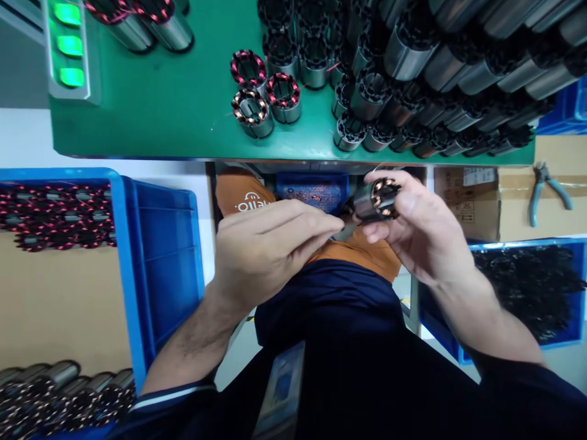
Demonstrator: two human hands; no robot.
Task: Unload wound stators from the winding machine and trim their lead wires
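My right hand (424, 223) grips a motor stator (364, 205), a steel cylinder with black end insulation and copper windings, above my lap. Its wound end faces right, near my thumb. My left hand (275, 244) is closed in a pinch, fingertips pointing right at the stator's other end. Whatever those fingers hold is hidden or too small to name. A fine wire end sticks up above the stator. On the green bench top (151, 116) ahead stand one stator with copper windings (253, 116) and two with red windings (284, 101).
Many black-ended stators (371, 91) crowd the bench's right side. A lamp panel (68, 46) glows green at left. A blue crate (160, 244) holds wound stators on the left. Pliers (543, 189) lie on a cardboard box (509, 214), above a blue bin (527, 244) of black parts.
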